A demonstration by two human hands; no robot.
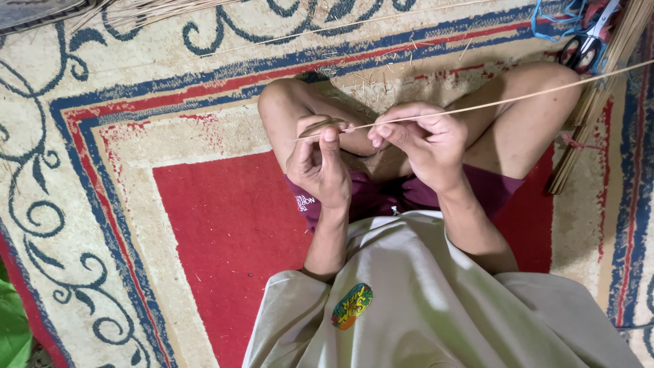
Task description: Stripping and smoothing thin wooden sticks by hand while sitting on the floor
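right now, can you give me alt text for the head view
Seated cross-legged on a patterned red, cream and blue rug, a person pinches a long thin pale stick in both hands: left hand at its near end, right hand beside it. A bundle of similar sticks and scissors lie at upper right.

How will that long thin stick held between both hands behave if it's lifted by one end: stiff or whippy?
Probably whippy: the thin stick is very slender and long, running from the left hand past the right hand to the picture's edge. Likely light, since fingertips alone pinch it. It may snap if bent sharply; fibre scraps litter the carpet.
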